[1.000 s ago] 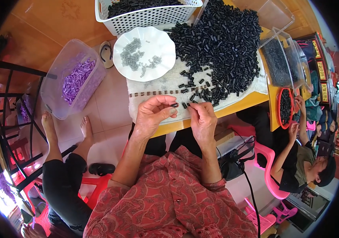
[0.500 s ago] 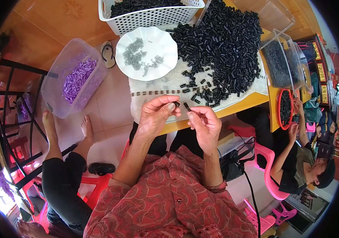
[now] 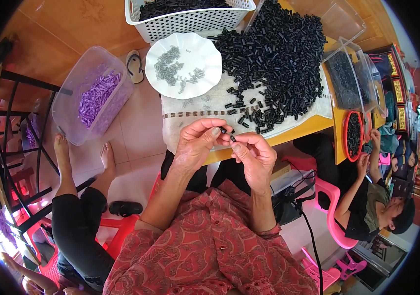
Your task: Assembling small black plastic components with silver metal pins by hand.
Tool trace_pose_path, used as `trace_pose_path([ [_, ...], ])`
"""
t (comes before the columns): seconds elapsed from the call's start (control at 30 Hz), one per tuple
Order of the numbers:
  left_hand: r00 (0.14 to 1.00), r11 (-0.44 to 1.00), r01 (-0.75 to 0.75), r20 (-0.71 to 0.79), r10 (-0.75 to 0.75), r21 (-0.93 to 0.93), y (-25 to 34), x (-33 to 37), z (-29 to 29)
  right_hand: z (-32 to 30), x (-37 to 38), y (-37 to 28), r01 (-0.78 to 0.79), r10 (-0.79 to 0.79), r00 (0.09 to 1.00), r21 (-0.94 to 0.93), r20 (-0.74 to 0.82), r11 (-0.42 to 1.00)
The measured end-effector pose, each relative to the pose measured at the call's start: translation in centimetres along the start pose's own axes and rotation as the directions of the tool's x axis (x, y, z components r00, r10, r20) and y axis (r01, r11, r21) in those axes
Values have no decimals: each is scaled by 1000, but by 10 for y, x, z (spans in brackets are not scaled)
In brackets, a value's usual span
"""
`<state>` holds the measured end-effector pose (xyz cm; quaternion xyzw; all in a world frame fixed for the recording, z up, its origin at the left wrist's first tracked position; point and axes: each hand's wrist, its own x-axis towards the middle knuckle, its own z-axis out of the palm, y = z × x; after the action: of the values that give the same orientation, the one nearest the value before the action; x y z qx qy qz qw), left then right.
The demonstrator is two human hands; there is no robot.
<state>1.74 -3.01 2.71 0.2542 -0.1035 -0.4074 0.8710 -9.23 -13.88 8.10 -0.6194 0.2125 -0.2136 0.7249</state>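
Left hand nearer right hand, fingers clamped on black pieces, white cloth, yellow table, tiled floor

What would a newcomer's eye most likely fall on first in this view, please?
Probably the large heap of small black pieces, spread over the cloth. To its left, a white scalloped plate holds small clear pieces. At the centre, the left hand and right hand each pinch a small black part, while bright purple pieces lie in a translucent tub at left.
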Motion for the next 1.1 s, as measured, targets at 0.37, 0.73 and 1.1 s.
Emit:
trace_pose_path([
  [0.37,996,998,-64,56,65,-30,-2,-1,1,7,2,-1,54,-55,998,19,29,998],
  [0.73,993,996,-84,85,82,20,0,-1,3,10,2,-1,65,-66,997,5,28,998],
  [1.1,991,984,-105,95,92,141,2,-2,4,13,1,-2,175,-174,985,-120,18,977],
])
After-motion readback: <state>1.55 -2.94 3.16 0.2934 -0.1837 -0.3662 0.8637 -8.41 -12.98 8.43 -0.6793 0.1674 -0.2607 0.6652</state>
